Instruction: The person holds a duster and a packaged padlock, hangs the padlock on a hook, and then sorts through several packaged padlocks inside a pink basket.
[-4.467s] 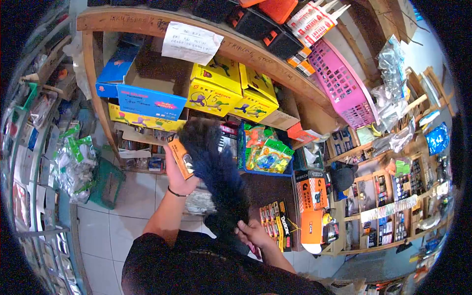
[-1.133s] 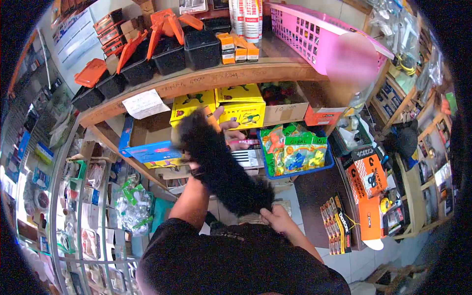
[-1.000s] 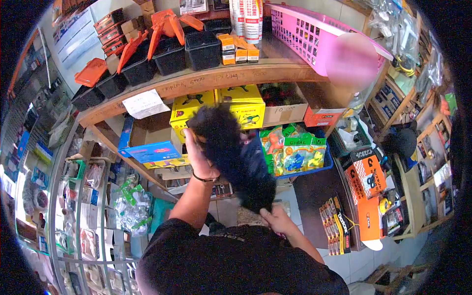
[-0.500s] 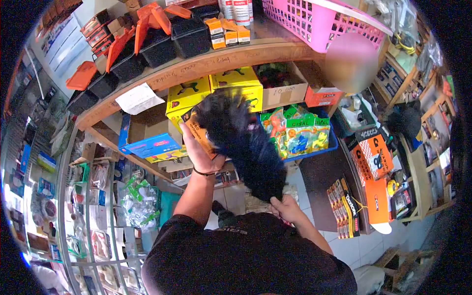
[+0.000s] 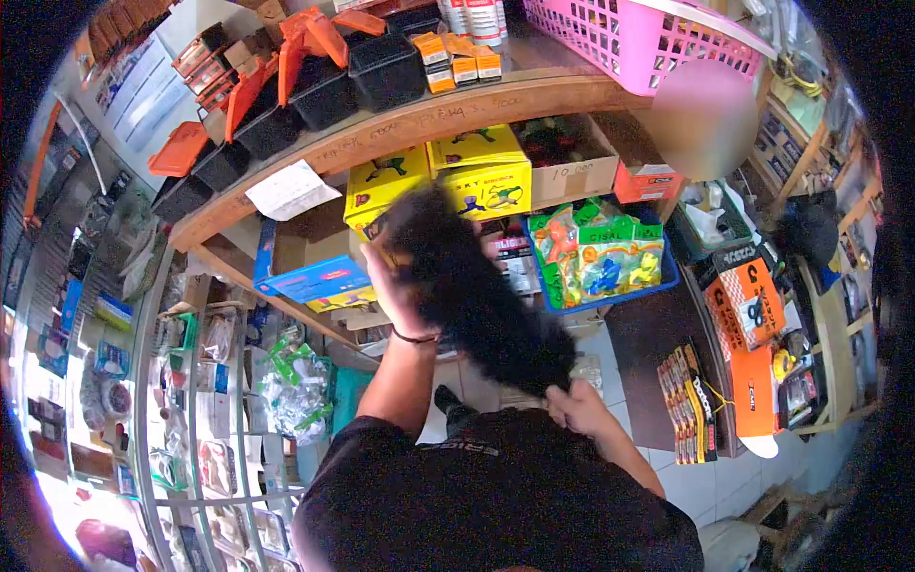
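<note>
A fluffy black feather duster [image 5: 500, 310] runs diagonally across the middle of the view, its upper end blurred by motion. My right hand [image 5: 579, 408] is closed around its lower right end. My left hand [image 5: 389, 294], with a dark band at the wrist, is raised at the duster's upper left side. It supports an orange and black box [image 5: 378, 232], which the duster mostly covers. Some of the left fingers are hidden behind the box and feathers. Yellow boxes [image 5: 386, 178] stand on the shelf just beyond the duster.
A blue tray [image 5: 600, 303] holds bagged colourful toys. Black bins with orange lids [image 5: 386, 74] and a pink basket [image 5: 658, 43] stand on the wooden shelf [image 5: 419, 112]. An open blue carton [image 5: 319, 278] sits left, an orange box [image 5: 748, 305] right.
The duster's upper end has moved over the held box, covering more of it. The whole scene has shifted slightly right as my head turned. Both hands keep their grips.
</note>
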### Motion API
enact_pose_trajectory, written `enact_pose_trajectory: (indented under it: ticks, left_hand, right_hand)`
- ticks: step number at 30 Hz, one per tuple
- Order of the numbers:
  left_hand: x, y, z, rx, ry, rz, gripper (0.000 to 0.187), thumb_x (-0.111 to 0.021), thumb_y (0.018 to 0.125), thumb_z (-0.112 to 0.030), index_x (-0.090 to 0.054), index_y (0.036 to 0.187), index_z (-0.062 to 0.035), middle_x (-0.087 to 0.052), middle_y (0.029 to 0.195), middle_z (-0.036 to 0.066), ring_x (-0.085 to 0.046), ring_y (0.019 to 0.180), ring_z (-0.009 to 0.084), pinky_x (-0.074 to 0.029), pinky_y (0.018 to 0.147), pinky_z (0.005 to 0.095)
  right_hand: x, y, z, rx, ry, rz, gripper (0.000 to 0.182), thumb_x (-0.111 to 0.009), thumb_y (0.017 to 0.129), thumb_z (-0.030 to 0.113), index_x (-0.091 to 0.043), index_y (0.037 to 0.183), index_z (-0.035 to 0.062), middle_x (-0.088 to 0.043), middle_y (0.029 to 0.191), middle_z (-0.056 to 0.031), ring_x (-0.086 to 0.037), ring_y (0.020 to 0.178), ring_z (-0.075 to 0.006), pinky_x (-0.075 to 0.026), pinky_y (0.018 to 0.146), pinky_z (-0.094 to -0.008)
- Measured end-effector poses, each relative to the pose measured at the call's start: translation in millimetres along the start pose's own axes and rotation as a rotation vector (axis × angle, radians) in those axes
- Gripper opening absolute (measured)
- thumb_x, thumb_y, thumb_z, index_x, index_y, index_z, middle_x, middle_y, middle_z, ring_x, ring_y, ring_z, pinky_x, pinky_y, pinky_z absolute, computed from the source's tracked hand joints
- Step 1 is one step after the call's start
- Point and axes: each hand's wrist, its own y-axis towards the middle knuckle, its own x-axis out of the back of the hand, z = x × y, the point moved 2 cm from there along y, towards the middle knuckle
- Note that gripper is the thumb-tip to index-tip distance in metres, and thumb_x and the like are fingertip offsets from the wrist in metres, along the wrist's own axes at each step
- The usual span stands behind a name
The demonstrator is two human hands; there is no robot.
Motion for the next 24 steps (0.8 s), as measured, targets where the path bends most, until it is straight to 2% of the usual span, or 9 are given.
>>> enact_pose_trajectory:
  ticks: [2, 4, 8, 10, 12, 15, 16, 20, 24]
  left_hand:
    - [-2.6, 4.1, 2.2, -0.157, 0.140, -0.240, 0.068, -0.031, 0.081, -0.056, -0.025, 0.128, -0.0076, -0.040, 0.119, 0.017, -0.045, 0.104, 0.0338, -0.035, 0.088, 0.0501]
    - [7.4, 2.4, 1.9, -0.020, 0.261, 0.196, 0.067, -0.035, 0.082, -0.052, -0.020, 0.129, -0.0080, -0.044, 0.113, 0.019, -0.050, 0.095, 0.0347, -0.040, 0.083, 0.0508]
    - [8.5, 1.2, -1.9, 0.002, 0.193, 0.216, 0.066, -0.041, 0.080, -0.050, -0.019, 0.131, -0.0128, -0.043, 0.116, 0.019, -0.049, 0.097, 0.0356, -0.038, 0.082, 0.0525]
    - [-7.6, 3.9, -3.9, -0.174, 0.211, -0.340, 0.075, -0.032, 0.075, -0.064, -0.025, 0.129, -0.0128, -0.040, 0.121, 0.017, -0.044, 0.104, 0.0356, -0.036, 0.084, 0.0521]
    - [2.8, -1.3, -7.9, 0.051, 0.201, 0.196, 0.076, -0.025, 0.076, -0.065, -0.032, 0.125, -0.0070, -0.041, 0.121, 0.016, -0.044, 0.106, 0.0317, -0.032, 0.093, 0.0447]
    - [-3.8, -1.1, -10.1, 0.035, 0.205, 0.300, 0.071, -0.024, 0.079, -0.061, -0.033, 0.125, -0.0073, -0.041, 0.121, 0.014, -0.042, 0.109, 0.0315, -0.032, 0.092, 0.0441]
    - [-3.4, -5.4, -11.9, -0.126, 0.215, -0.267, 0.073, -0.025, 0.079, -0.062, -0.030, 0.126, -0.0069, -0.044, 0.115, 0.018, -0.046, 0.101, 0.0359, -0.037, 0.086, 0.0478]
    - [20.4, 0.5, -9.9, 0.090, 0.573, -0.174, 0.064, -0.034, 0.082, -0.053, -0.019, 0.130, -0.0138, -0.047, 0.108, 0.020, -0.048, 0.096, 0.0408, -0.039, 0.080, 0.0544]
    - [0.9, -1.1, -3.6, 0.010, 0.117, 0.156, 0.065, -0.029, 0.082, -0.054, -0.022, 0.129, -0.0099, -0.041, 0.117, 0.024, -0.047, 0.098, 0.0400, -0.033, 0.085, 0.0588]
  right_hand:
    - [3.2, 3.4, -7.1, -0.018, 0.020, -0.049, 0.028, -0.046, 0.086, 0.024, -0.051, 0.069, 0.0021, -0.042, 0.050, 0.0003, -0.038, 0.043, -0.0088, -0.031, 0.041, -0.0233]
    - [-1.6, 0.7, 4.5, -0.020, 0.057, 0.030, 0.031, -0.046, 0.086, 0.027, -0.050, 0.066, 0.0034, -0.042, 0.050, 0.0005, -0.038, 0.043, -0.0089, -0.031, 0.041, -0.0233]
    - [1.1, 5.2, -10.2, 0.026, -0.041, 0.030, 0.034, -0.045, 0.086, 0.031, -0.050, 0.066, 0.0038, -0.042, 0.050, 0.0007, -0.038, 0.043, -0.0088, -0.030, 0.040, -0.0235]
    - [0.3, 3.5, -3.6, 0.011, 0.086, -0.015, 0.034, -0.046, 0.086, 0.031, -0.050, 0.066, 0.0035, -0.042, 0.050, 0.0006, -0.038, 0.043, -0.0087, -0.030, 0.040, -0.0233]
    - [-0.4, -2.6, 11.6, -0.081, 0.017, 0.129, 0.035, -0.045, 0.085, 0.030, -0.050, 0.062, 0.0043, -0.045, 0.050, 0.0001, -0.040, 0.045, -0.0094, -0.032, 0.042, -0.0260]
    - [-0.6, -0.2, -4.1, 0.041, 0.101, 0.000, 0.035, -0.046, 0.086, 0.032, -0.050, 0.066, 0.0029, -0.045, 0.051, -0.0005, -0.041, 0.044, -0.0085, -0.031, 0.041, -0.0226]
    - [-0.5, -0.4, -4.5, 0.038, 0.100, 0.002, 0.035, -0.046, 0.086, 0.032, -0.050, 0.066, 0.0029, -0.045, 0.051, -0.0005, -0.041, 0.044, -0.0085, -0.031, 0.041, -0.0226]
    - [-3.2, -1.4, 9.1, 0.032, -0.144, 0.050, 0.035, -0.044, 0.086, 0.030, -0.049, 0.064, 0.0031, -0.044, 0.051, -0.0006, -0.041, 0.045, -0.0097, -0.033, 0.043, -0.0244]
    - [0.2, 4.1, -15.2, 0.090, -0.016, 0.004, 0.032, -0.046, 0.085, 0.029, -0.048, 0.063, 0.0055, -0.045, 0.051, 0.0000, -0.041, 0.046, -0.0115, -0.034, 0.044, -0.0281]
